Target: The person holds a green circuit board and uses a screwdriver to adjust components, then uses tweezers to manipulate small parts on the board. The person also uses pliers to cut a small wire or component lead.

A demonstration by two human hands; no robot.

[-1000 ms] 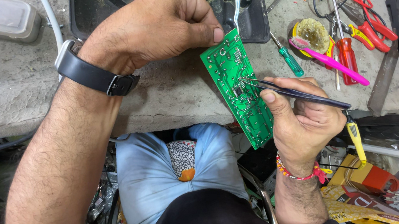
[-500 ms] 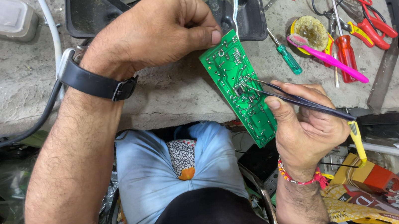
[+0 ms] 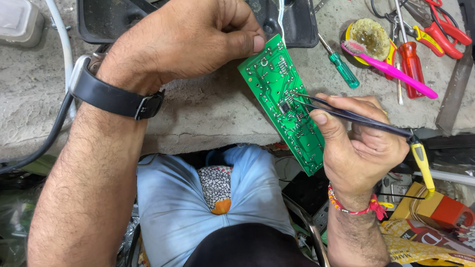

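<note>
Head view: your left hand (image 3: pixel 190 34) pinches the green circuit board (image 3: pixel 285 107) by its top corner, steadying it solder-side up, while your right hand's (image 3: pixel 358 146) fingers squeeze black tweezers (image 3: pixel 342 112), tips meeting at the small chip for fine placement.

Yellow and red printed packet (image 3: pixel 423 243) bottom right, small yellow-red box (image 3: pixel 434 208) just above it

Bright, even overhead light, soft shadows, sharp focus, slight wide-angle edge distortion.
</note>
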